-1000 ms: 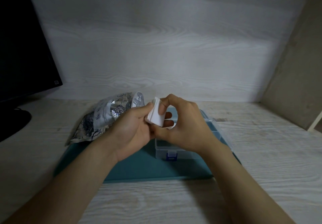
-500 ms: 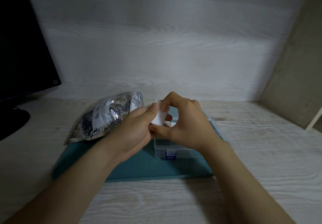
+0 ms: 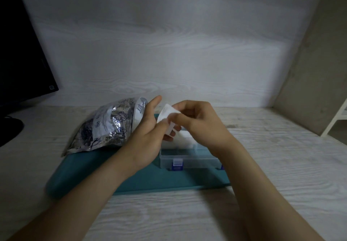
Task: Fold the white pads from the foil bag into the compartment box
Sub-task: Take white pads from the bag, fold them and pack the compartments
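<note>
1. White pad [image 3: 165, 114]: held in the air over the rear of the clear compartment box [image 3: 187, 157], partly bent, upper corner free.
2. My right hand [image 3: 201, 126]: thumb and forefinger pinch the pad's right edge; remaining fingers curled.
3. My left hand [image 3: 145, 139]: thumb on the pad's lower left, fingers beneath it, so it grips the pad too; index finger points straight up, off the pad.
4. Box: blue latches on the front wall; more white material [image 3: 185, 141] in a rear compartment, below my hands.
5. Foil bag [image 3: 107, 128]: lying just left of the box, mouth toward my left hand.
6. Bag and box rest on a teal mat [image 3: 150, 181] on the pale wood-grain desk [image 3: 281, 156]; dark monitor [image 3: 18, 53] far left.
</note>
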`<move>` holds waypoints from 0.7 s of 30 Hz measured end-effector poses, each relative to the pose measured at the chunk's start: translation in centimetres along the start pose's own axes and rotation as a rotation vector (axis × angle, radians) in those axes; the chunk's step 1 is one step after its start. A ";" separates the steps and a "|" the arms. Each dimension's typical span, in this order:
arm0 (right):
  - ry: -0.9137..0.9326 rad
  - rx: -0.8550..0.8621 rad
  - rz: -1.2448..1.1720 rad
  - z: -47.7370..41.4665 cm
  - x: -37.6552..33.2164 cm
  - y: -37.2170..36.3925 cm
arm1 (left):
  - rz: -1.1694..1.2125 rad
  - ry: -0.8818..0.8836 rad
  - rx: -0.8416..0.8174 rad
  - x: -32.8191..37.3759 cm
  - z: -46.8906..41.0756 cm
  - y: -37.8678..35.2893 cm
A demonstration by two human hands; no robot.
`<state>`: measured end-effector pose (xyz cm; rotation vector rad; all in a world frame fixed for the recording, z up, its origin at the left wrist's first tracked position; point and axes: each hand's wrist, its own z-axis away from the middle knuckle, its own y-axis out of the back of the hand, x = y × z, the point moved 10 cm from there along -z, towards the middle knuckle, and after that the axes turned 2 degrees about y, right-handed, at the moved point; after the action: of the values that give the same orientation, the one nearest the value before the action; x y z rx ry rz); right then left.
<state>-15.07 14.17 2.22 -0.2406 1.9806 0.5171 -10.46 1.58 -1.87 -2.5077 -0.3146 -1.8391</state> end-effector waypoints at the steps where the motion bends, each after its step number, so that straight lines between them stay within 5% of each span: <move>1: -0.017 0.059 -0.067 -0.1 0.1 0.7 | -0.096 -0.041 0.033 0.1 0.0 0.2; 4: -0.124 0.292 -0.202 0.1 1.4 3.8 | -0.449 -0.170 0.092 0.6 0.5 0.4; 8: -0.247 0.411 0.343 0.5 3.4 6.6 | -0.779 -0.352 -0.051 0.5 1.2 -1.8; 13: -0.349 0.251 0.776 0.8 4.5 6.2 | -0.772 -0.274 -0.221 -0.8 1.2 -2.7; 21: -0.415 0.082 0.854 1.1 5.4 5.2 | -0.795 -0.191 -0.244 -2.0 1.2 -3.0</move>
<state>-18.63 19.53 -1.67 0.7451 1.6169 0.9284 -10.40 4.35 -4.44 -3.0021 -1.3342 -1.9132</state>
